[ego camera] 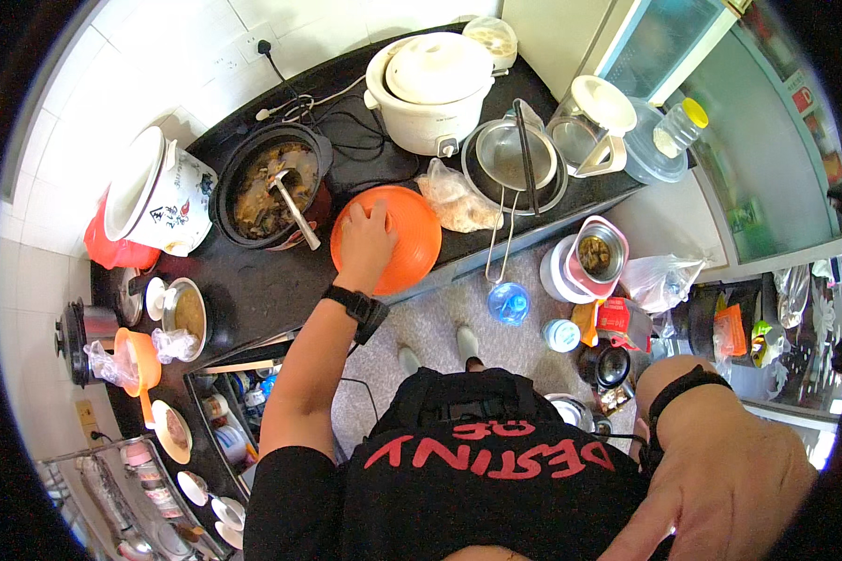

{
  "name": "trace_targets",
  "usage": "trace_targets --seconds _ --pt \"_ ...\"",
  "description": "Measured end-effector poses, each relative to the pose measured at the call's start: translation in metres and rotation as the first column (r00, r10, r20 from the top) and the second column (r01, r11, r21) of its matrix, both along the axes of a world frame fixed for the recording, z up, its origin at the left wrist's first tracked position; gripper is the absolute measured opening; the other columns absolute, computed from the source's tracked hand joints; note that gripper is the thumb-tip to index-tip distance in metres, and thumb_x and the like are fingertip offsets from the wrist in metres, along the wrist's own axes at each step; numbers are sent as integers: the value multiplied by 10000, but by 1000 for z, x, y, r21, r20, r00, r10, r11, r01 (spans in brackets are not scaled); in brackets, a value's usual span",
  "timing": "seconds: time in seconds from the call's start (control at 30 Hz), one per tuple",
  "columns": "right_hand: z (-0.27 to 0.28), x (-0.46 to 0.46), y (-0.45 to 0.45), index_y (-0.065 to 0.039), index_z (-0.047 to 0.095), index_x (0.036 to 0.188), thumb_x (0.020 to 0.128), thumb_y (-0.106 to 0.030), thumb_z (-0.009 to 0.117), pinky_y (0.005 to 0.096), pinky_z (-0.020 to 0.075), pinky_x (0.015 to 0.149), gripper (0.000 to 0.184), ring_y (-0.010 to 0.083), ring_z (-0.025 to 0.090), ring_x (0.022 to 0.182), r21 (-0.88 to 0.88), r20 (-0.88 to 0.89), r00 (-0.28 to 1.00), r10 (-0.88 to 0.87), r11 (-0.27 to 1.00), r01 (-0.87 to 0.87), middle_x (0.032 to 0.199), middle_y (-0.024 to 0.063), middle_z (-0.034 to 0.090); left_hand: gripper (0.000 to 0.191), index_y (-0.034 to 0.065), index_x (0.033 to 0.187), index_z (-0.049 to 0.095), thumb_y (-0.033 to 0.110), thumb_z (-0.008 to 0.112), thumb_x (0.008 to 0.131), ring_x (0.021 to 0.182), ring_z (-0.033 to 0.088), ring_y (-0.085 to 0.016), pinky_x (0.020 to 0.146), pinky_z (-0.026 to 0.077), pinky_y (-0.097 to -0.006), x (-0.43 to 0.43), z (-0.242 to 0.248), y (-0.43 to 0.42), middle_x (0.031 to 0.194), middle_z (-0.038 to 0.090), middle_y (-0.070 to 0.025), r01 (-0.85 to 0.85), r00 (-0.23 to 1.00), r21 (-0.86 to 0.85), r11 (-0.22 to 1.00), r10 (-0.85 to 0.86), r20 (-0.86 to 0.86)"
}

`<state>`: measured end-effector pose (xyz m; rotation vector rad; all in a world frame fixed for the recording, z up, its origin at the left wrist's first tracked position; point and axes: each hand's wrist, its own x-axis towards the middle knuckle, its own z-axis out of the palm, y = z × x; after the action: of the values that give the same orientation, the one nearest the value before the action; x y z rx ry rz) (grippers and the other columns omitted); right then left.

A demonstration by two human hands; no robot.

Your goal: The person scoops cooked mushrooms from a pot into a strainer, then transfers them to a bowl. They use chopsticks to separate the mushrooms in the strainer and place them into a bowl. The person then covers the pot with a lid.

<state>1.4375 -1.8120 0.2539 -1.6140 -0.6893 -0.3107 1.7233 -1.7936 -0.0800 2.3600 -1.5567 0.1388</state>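
Note:
With my left hand (366, 242) I grip the top of a round, ribbed orange lid (415, 256). The lid lies over the front edge of the black counter; whether it rests there or hangs just above, I cannot tell. To its left is a dark pot (221, 228) of brown stew (256, 193), uncovered, with a metal ladle (296, 210) leaning in it. A tied plastic bag of pale food (459, 200) lies right of the lid. My right hand (723, 484) is raised close to the camera at lower right, its fingertips cut off by the picture's edge.
Behind stands a white slow cooker (431, 119). A strainer (516, 154) sits over a metal bowl, its handles jutting past the counter edge. Power cords (354, 126) cross the counter. A blue water bottle (509, 304) and a red package (621, 322) are on the floor.

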Motion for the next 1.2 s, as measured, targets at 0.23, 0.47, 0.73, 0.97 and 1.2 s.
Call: trace_targets --seconds 0.23,0.47,0.73,0.97,1.2 --pt "4 -20 -13 17 560 1151 882 -252 539 372 466 872 380 285 581 1021 -63 48 997 66 996 -63 1132 157 575 444 92 1188 523 227 621 776 913 548 -417 778 491 -462 -26 25 28 1064 486 -225 -45 993 3 999 45 -113" --pt "-3 -15 -33 14 550 1167 872 -239 553 379 459 888 388 296 570 1046 -105 59 992 114 989 -107 1163 166 559 416 103 1161 545 214 618 767 907 556 -413 796 482 -452 -55 65 75 1049 503 -213 -55 961 78 995 74 -268" --pt "-7 5 -52 10 539 1185 861 -225 568 387 451 906 402 308 556 1074 -106 72 968 239 967 -231 1198 175 541 322 79 1096 581 178 612 791 878 583 -364 776 488 -413 -61 115 158 984 561 -177 -233 910 143 962 267 -317" --pt "-3 42 -41 7 529 1201 851 -212 582 394 443 922 417 318 545 1099 -131 74 944 322 941 -311 1229 184 525 370 75 1107 569 144 634 749 910 577 -356 799 482 -421 -29 161 221 1000 542 -165 -435 870 127 891 452 -195" --pt "2 97 -12 4 520 1218 841 -199 596 401 436 938 435 328 534 1124 -156 57 946 319 939 -307 1260 192 510 356 25 1126 559 101 585 779 960 565 -303 864 442 -376 62 195 256 1000 579 -164 -407 897 -78 910 383 -219"
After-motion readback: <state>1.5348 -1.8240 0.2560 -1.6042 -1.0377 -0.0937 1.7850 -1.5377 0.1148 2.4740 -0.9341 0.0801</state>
